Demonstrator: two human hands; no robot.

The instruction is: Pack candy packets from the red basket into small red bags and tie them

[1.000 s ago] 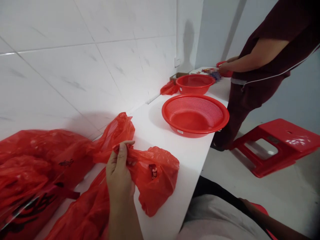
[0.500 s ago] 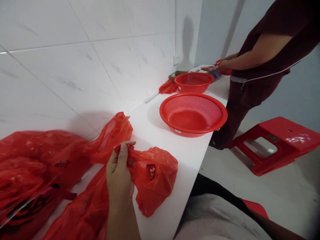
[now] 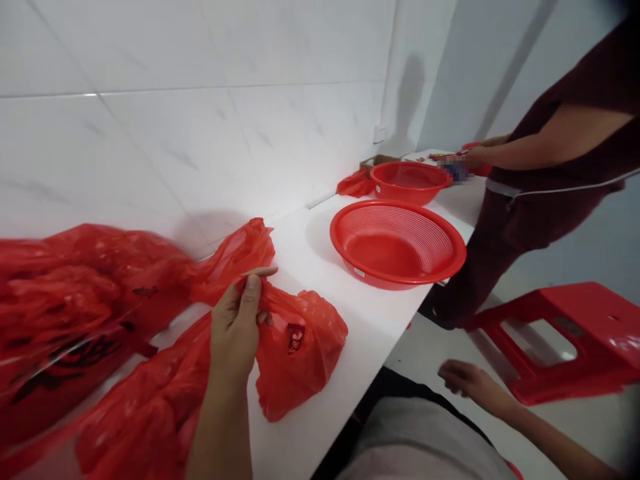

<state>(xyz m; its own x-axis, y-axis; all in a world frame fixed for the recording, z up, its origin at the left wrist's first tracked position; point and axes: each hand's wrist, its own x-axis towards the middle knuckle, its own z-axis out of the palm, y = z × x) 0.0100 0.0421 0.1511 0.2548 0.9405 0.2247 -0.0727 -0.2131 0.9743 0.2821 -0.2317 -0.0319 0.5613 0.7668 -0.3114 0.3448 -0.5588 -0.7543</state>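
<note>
My left hand point(image 3: 237, 323) pinches the gathered neck of a small red plastic bag point(image 3: 305, 353) just above the white table. The bag's lower part bulges to the right of the fingers, and a small dark red packet point(image 3: 295, 338) shows on it. My right hand point(image 3: 463, 381) hangs over the floor beyond the table's edge, its fingers curled; whether anything is in them is hidden. Beside and behind my left hand lie larger red plastic bags point(image 3: 145, 400), some with black print.
A red basin with a mesh lining point(image 3: 385, 253) stands on the white table point(image 3: 325, 440), another red basin point(image 3: 407, 193) behind it. A person in dark red point(image 3: 525, 220) works at the far end. A red stool point(image 3: 585, 313) is at the right, a tiled wall at the left.
My right hand has come into view at the lower right. The view has shifted, with the basins and the person now further right. My left hand still holds the bag.
</note>
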